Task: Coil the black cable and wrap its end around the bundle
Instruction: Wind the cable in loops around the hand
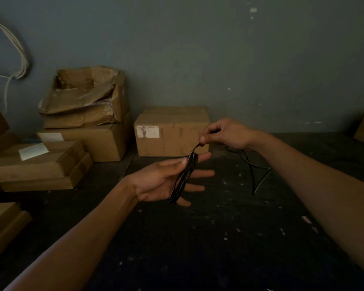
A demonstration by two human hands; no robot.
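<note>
Left hand (162, 181): our palm is up, thumb pressing the black cable (185, 177) coil across straight fingers.
Right hand (225, 134): our grip pinches the cable above the coil.

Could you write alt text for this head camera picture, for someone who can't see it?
Two bare hands coil a black cable: the left hand holds the looped bundle across its open palm, thumb on top, while the right hand pinches the cable just above it, the loose end trailing below. Behind, cardboard boxes sit on a dark floor against a grey wall.
</note>
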